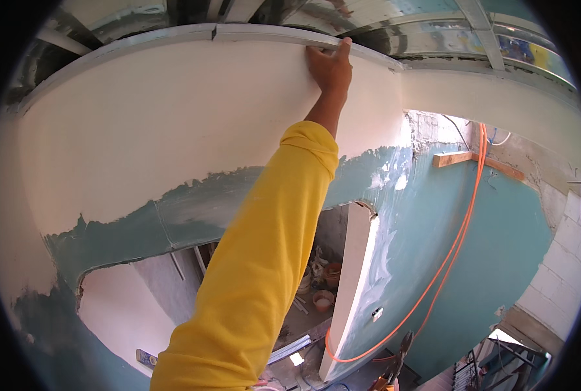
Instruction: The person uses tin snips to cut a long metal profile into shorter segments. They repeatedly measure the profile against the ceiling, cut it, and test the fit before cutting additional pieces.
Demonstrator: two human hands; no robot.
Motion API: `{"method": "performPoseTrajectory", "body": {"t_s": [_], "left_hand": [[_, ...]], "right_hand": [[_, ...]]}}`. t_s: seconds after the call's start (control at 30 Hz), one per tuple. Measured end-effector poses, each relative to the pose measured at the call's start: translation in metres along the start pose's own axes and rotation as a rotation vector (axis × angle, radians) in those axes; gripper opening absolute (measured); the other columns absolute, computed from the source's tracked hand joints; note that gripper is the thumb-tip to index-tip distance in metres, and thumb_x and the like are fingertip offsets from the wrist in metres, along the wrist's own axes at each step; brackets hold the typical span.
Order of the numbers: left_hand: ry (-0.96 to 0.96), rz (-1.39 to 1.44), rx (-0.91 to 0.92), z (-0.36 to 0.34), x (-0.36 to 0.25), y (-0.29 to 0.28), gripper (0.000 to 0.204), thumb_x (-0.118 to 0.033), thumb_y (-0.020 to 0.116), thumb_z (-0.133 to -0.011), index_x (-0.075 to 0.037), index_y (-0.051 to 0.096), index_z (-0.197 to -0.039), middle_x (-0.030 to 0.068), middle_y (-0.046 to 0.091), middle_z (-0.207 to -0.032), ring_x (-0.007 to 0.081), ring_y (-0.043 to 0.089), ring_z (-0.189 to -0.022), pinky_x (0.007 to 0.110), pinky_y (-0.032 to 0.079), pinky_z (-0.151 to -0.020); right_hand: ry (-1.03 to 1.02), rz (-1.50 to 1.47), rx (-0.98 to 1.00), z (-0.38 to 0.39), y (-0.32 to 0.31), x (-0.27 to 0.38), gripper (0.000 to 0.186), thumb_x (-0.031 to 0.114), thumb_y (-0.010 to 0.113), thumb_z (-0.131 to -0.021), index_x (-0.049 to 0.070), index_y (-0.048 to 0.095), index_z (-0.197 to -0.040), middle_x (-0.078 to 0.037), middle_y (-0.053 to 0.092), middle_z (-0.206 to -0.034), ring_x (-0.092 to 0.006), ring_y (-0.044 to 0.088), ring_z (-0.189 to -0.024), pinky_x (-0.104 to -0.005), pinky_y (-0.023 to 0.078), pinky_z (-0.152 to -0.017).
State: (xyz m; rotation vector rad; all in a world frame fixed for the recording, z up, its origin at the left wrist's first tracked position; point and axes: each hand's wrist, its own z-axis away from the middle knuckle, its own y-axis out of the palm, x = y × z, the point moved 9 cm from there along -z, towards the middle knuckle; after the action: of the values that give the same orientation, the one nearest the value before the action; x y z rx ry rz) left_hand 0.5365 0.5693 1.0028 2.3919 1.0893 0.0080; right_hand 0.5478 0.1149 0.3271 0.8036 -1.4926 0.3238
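My left hand (330,68), in a yellow sleeve (258,247), reaches up to the top of the wall. Its thumb and fingers close on the lower edge of a light metal channel (271,34), which runs along the wall just under the ceiling frame. A joint in the channel shows to the left of the hand. At the lower edge, right of my sleeve, a plier-like tool (398,362) with dark jaws and orange handles points upward. Whatever holds it is cut off, and my right hand does not show.
Metal ceiling bars (482,32) cross overhead. An orange hose (463,228) hangs at the right beside a wooden batten (452,159). Below the half-plastered wall (141,124), an opening with a white side post (352,280) shows buckets (323,300) on the floor.
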Motion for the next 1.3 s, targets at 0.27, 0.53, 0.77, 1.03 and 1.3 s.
{"method": "performPoseTrajectory", "body": {"t_s": [0.27,0.53,0.77,1.03,1.3], "left_hand": [[-0.106,-0.011,0.042,0.021,-0.021,0.006,0.066,-0.018,0.081,-0.095,0.002,0.034,-0.138,0.0242,0.061,-0.132,0.0335,0.074,-0.11,0.044,0.068,-0.086],[-0.124,0.016,0.09,0.023,-0.019,0.005,0.073,-0.017,0.08,-0.095,0.001,0.029,-0.144,0.0273,0.059,-0.137,0.0391,0.072,-0.116,0.045,0.067,-0.09],[-0.136,0.029,0.104,0.016,-0.013,0.003,0.074,-0.016,0.081,-0.095,0.0,0.028,-0.145,0.0272,0.058,-0.138,0.0394,0.072,-0.116,0.047,0.067,-0.09],[-0.143,-0.01,0.062,0.021,-0.021,0.003,0.061,-0.02,0.082,-0.094,-0.001,0.037,-0.132,0.0192,0.062,-0.129,0.0277,0.074,-0.103,0.041,0.067,-0.08],[-0.149,-0.002,0.034,0.019,-0.019,0.002,0.061,-0.02,0.083,-0.093,-0.001,0.038,-0.13,0.0192,0.062,-0.126,0.0262,0.074,-0.102,0.039,0.066,-0.078]], "right_hand": [[0.059,-0.072,-0.105,0.01,-0.007,0.0,0.023,0.009,0.072,-0.097,0.001,0.064,-0.118,-0.004,0.062,-0.097,-0.015,0.059,-0.083,-0.0305,0.05,-0.076],[0.056,-0.051,-0.093,0.014,-0.007,-0.002,0.017,0.013,0.073,-0.098,0.004,0.063,-0.107,-0.006,0.063,-0.097,-0.0152,0.059,-0.082,-0.0309,0.05,-0.076],[0.093,-0.045,-0.096,0.014,-0.006,-0.002,0.018,0.014,0.073,-0.099,0.003,0.063,-0.109,-0.007,0.063,-0.097,-0.0159,0.06,-0.083,-0.0311,0.05,-0.077],[0.039,-0.096,-0.057,0.01,-0.008,-0.013,0.017,0.01,0.071,-0.1,0.004,0.059,-0.109,-0.007,0.062,-0.095,-0.0157,0.06,-0.079,-0.03,0.051,-0.071],[0.036,-0.122,-0.063,0.019,-0.009,-0.005,0.027,0.01,0.073,-0.099,0.001,0.06,-0.121,-0.007,0.062,-0.097,-0.0154,0.06,-0.08,-0.0304,0.052,-0.071]]}}
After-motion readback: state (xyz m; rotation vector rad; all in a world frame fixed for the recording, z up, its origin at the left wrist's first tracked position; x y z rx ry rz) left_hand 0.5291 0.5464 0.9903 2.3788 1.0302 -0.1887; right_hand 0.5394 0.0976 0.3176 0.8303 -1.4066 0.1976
